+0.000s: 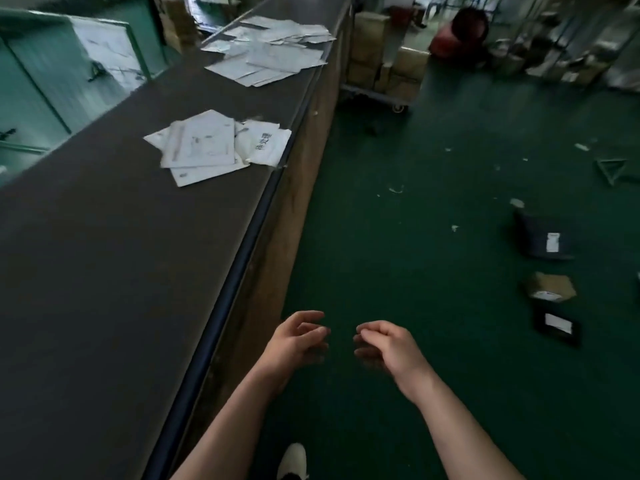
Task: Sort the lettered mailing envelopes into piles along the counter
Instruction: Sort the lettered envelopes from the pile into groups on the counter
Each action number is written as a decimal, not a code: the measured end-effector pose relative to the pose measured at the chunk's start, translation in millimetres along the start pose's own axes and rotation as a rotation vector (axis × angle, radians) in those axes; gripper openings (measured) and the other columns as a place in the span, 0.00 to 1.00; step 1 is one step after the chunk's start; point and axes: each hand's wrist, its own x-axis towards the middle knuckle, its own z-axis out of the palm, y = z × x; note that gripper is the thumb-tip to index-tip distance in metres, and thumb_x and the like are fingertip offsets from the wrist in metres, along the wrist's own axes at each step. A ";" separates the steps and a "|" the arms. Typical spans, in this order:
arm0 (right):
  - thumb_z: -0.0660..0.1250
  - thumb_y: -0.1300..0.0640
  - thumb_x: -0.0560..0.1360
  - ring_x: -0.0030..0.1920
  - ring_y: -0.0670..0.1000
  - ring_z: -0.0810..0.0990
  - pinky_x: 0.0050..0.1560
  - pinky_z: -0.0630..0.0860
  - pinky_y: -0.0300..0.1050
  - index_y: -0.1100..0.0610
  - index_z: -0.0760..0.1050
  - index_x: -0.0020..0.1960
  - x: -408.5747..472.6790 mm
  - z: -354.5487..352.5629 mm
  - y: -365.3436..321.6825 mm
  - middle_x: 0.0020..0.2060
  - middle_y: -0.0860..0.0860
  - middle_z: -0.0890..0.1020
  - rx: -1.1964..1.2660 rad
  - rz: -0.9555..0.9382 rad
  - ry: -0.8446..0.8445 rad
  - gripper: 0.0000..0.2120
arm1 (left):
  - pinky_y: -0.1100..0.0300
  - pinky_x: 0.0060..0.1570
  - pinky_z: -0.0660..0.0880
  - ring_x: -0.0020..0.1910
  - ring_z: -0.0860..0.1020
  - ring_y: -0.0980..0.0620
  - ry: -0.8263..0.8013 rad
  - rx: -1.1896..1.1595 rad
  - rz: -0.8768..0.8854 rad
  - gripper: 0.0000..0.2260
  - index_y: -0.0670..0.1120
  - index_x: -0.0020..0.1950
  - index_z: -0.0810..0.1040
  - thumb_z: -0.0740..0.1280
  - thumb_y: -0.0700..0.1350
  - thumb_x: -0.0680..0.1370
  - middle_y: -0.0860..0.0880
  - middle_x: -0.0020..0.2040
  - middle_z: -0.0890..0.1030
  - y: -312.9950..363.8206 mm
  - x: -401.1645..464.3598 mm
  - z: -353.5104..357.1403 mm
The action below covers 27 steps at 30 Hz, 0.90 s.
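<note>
My fingers [311,329] hang loosely curled, both hands empty: left hand [298,341], right hand [388,344], over the green floor [415,237] beside the surface [104,254]. Near envelope pile [214,147] and far envelope pile [270,51] already laid. Parcels [547,285] on the floor, possibly unsorted; blur hides labels.

Dim light; to my right a dark green floor [433,254] littered with scraps, small parcels [549,287] and a cart of boxes [384,64].
</note>
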 end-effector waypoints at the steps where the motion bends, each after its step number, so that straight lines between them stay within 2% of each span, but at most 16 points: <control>1: 0.66 0.60 0.82 0.45 0.55 0.87 0.43 0.81 0.48 0.58 0.82 0.54 13.3 -7.1 -12.6 0.49 0.56 0.87 0.016 0.001 0.032 0.06 | 0.51 0.48 0.82 0.48 0.83 0.47 -0.006 0.040 -0.002 0.12 0.47 0.63 0.77 0.70 0.40 0.80 0.41 0.56 0.82 13.2 21.5 3.6; 6: 0.65 0.60 0.83 0.47 0.56 0.87 0.46 0.83 0.49 0.58 0.83 0.55 95.4 -49.3 -66.8 0.48 0.56 0.87 0.103 0.025 0.115 0.07 | 0.52 0.48 0.83 0.49 0.84 0.46 -0.019 0.149 -0.008 0.10 0.47 0.61 0.78 0.70 0.40 0.80 0.43 0.54 0.84 71.3 139.2 33.1; 9: 0.65 0.61 0.83 0.47 0.57 0.87 0.51 0.83 0.54 0.59 0.83 0.54 161.8 -78.7 -92.2 0.48 0.57 0.87 0.179 0.030 0.144 0.08 | 0.51 0.50 0.83 0.50 0.85 0.46 -0.077 0.238 -0.041 0.10 0.47 0.62 0.78 0.69 0.41 0.81 0.44 0.53 0.84 97.7 209.3 56.9; 12: 0.64 0.61 0.83 0.45 0.57 0.86 0.48 0.82 0.53 0.60 0.82 0.55 241.0 -111.4 -121.8 0.48 0.59 0.87 0.273 0.037 0.166 0.08 | 0.51 0.49 0.83 0.48 0.85 0.46 -0.088 0.323 -0.044 0.10 0.45 0.62 0.78 0.69 0.41 0.81 0.43 0.52 0.85 130.4 286.3 84.2; 16: 0.63 0.62 0.83 0.41 0.54 0.84 0.45 0.80 0.51 0.61 0.81 0.55 341.0 -147.7 -190.4 0.43 0.56 0.86 0.365 0.058 0.140 0.08 | 0.52 0.46 0.83 0.46 0.84 0.48 -0.075 0.439 -0.054 0.10 0.45 0.62 0.77 0.68 0.41 0.81 0.41 0.54 0.83 212.2 375.3 119.3; 19: 0.63 0.62 0.83 0.40 0.53 0.84 0.44 0.80 0.50 0.62 0.80 0.55 405.4 -162.0 -258.4 0.42 0.56 0.86 0.323 0.003 0.068 0.08 | 0.54 0.47 0.83 0.48 0.84 0.46 -0.011 0.400 0.021 0.10 0.46 0.62 0.77 0.68 0.41 0.81 0.41 0.54 0.83 288.4 432.2 128.9; 22: 0.63 0.62 0.83 0.40 0.53 0.84 0.44 0.80 0.50 0.62 0.81 0.54 458.4 -163.8 -324.4 0.43 0.56 0.86 0.264 -0.034 0.014 0.08 | 0.57 0.43 0.82 0.45 0.85 0.48 0.085 0.324 0.079 0.10 0.44 0.62 0.78 0.68 0.40 0.81 0.41 0.53 0.84 341.4 479.8 123.6; 27: 0.64 0.61 0.83 0.43 0.55 0.86 0.45 0.81 0.50 0.60 0.82 0.54 546.8 -152.5 -393.6 0.46 0.58 0.87 0.173 -0.034 -0.099 0.08 | 0.59 0.43 0.81 0.45 0.85 0.48 0.161 0.202 0.049 0.10 0.45 0.62 0.79 0.68 0.40 0.81 0.41 0.52 0.85 366.4 562.8 98.3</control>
